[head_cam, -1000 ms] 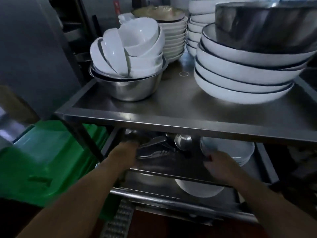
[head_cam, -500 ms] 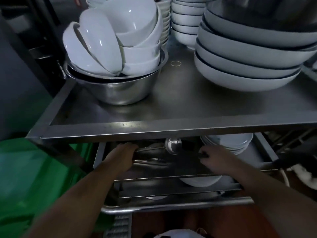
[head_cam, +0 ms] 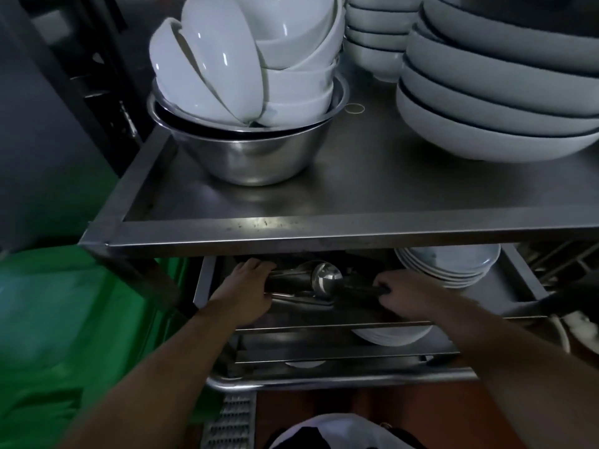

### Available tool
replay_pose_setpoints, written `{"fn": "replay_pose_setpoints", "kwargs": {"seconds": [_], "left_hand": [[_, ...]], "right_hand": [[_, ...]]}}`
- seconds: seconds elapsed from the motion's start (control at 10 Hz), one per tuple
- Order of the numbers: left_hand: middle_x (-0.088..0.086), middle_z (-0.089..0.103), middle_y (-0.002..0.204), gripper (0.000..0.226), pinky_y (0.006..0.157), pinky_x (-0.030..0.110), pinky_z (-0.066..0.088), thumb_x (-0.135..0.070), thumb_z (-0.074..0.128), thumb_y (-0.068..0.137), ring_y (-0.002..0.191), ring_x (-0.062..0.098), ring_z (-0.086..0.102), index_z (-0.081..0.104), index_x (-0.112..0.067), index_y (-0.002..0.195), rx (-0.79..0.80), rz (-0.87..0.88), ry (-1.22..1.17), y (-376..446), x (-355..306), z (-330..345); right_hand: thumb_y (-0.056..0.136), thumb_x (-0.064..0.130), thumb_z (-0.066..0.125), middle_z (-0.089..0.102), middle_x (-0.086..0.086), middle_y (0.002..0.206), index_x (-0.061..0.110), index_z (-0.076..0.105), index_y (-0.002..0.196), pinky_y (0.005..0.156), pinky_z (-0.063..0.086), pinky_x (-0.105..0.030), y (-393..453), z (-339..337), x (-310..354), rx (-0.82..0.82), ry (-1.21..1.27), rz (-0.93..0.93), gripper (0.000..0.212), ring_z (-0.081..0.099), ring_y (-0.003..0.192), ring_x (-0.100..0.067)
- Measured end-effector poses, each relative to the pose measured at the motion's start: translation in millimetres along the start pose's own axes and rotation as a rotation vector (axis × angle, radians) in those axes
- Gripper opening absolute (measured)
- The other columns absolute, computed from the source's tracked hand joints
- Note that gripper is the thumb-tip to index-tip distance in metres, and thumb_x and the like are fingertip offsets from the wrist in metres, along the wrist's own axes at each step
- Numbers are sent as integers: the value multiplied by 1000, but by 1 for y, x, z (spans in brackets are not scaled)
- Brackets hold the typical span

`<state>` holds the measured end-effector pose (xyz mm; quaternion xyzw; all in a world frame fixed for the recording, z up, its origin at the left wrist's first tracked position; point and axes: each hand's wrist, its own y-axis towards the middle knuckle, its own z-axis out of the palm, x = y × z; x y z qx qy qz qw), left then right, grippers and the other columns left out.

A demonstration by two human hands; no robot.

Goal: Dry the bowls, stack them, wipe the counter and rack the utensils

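Both hands reach under the steel top shelf [head_cam: 324, 228] onto the middle shelf [head_cam: 356, 319]. My left hand [head_cam: 246, 286] grips a bundle of metal utensils [head_cam: 291, 280], among them a ladle [head_cam: 325, 280] whose bowl faces me. My right hand [head_cam: 402, 293] holds the dark handles [head_cam: 359, 288] at the bundle's other end. On the top shelf, several white bowls [head_cam: 246, 59] lie tilted inside a steel mixing bowl [head_cam: 259, 157]. A stack of large white bowls [head_cam: 502, 102] stands to the right.
A stack of white plates [head_cam: 450, 267] sits on the middle shelf right of my right hand. More white dishes [head_cam: 392, 337] lie on the lower shelf. A green bin [head_cam: 64, 319] stands left of the cart. Smaller stacked bowls [head_cam: 376, 34] stand at the back.
The view has tilted down and moved closer to the cart. Both hands have closed in on the utensils, the left now curled round them and the right holding the handles.
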<state>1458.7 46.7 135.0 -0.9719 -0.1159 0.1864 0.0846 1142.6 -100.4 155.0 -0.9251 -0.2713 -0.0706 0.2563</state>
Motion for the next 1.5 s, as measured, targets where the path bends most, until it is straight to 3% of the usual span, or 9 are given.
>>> {"fn": "replay_pose_setpoints", "kwargs": {"seconds": [0.2,0.4,0.5,0.9,1.0,1.2,1.3,1.4,1.5], "left_hand": [[-1,48,151,70,116,40,41,-30,71,90,141,25,44,43,-31,154,-64,22,-22,-9,-4,4],[-5,48,150,64,116,39,41,-30,68,94,142,20,42,45,-32,153,-111,76,-37,-18,-19,3],[-5,51,147,61,112,39,45,-30,68,93,137,20,45,48,-32,150,-114,93,-30,-21,-28,2],[-5,55,143,54,107,40,46,-37,59,95,133,20,51,48,-35,147,-172,94,79,-34,-85,3],[-5,59,135,51,102,39,49,-34,60,92,125,22,56,53,-35,143,-235,95,116,-41,-111,2],[-5,54,144,52,109,38,47,-34,58,92,138,19,47,54,-31,144,-252,121,157,-60,-178,3],[-4,56,139,51,104,40,50,-34,57,94,133,22,49,52,-34,144,-237,100,145,-69,-218,2],[-7,59,138,49,102,38,51,-35,56,95,128,21,54,54,-36,144,-299,114,130,-83,-258,-2],[-8,62,132,44,99,37,52,-34,56,95,120,20,58,60,-34,139,-398,129,124,-94,-291,-5]], "right_hand": [[96,27,61,66,6,97,33,66,107,67,47,-31,6,5,8,-24,-47,-40,14,62,82,-12],[95,21,61,68,-6,120,24,68,117,91,55,-38,11,14,15,-132,-135,-73,23,68,106,-28],[96,20,58,70,-10,118,21,61,123,88,57,-42,8,16,17,-156,-166,-57,28,70,105,-31],[93,19,58,64,-8,122,21,69,114,90,56,-39,-3,16,13,-220,-134,-68,24,62,113,-32],[92,28,59,64,-8,120,22,67,113,87,53,-36,-15,16,5,-287,-104,-112,23,61,113,-33],[94,27,59,66,-4,104,24,64,103,71,49,-37,-64,2,-8,-423,20,-243,11,65,96,-29],[94,26,58,66,0,92,25,58,96,64,43,-36,-99,-14,-20,-453,95,-262,2,63,85,-25],[95,29,56,66,4,87,27,59,98,64,49,-34,-134,-31,-36,-514,106,-252,4,62,79,-21],[95,31,53,64,8,88,32,57,99,57,42,-30,-165,-45,-54,-597,148,-226,5,60,75,-16]]}}
